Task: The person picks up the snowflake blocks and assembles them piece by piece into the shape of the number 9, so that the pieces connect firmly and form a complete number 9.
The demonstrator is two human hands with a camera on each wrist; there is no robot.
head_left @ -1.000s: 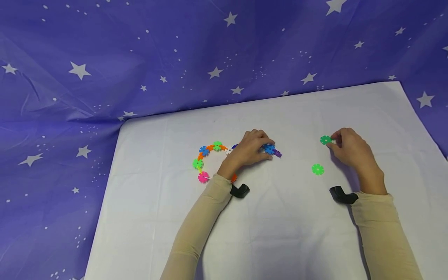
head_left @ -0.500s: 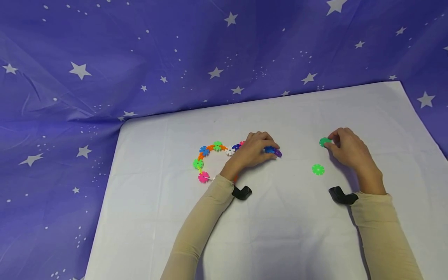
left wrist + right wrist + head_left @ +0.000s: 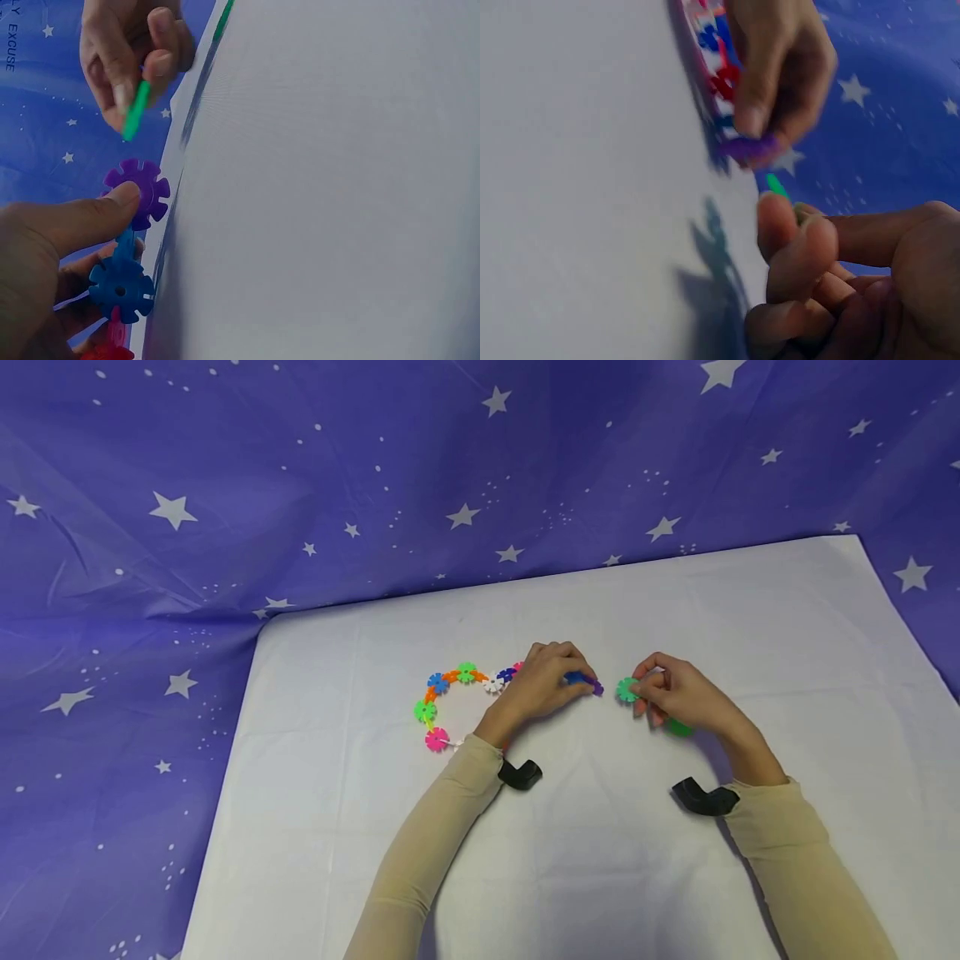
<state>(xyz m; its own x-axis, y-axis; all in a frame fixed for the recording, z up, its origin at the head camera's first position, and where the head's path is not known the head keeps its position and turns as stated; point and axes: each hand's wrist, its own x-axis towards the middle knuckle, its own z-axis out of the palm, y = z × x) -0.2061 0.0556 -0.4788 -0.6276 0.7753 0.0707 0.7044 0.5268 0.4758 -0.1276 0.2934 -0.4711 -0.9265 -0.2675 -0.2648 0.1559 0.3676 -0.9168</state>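
A chain of notched plastic snowflake discs curves over the white tabletop in the head view. At its right end my left hand pinches a purple disc between thumb and fingers. Blue discs and a red one follow it in the left wrist view. To the right, my right hand holds a green disc by its edge, a short gap from the purple one. Another green disc lies on the table, partly behind the right hand. My left forearm hides part of the chain.
A white cloth covers the table. Behind it hangs a purple-blue curtain with white stars. Black wrist mounts stick out from both sleeves, close above the cloth.
My right hand has moved left with the green disc, towards the purple disc, and now partly covers the loose green disc. My left hand shifted slightly right along the chain's end.
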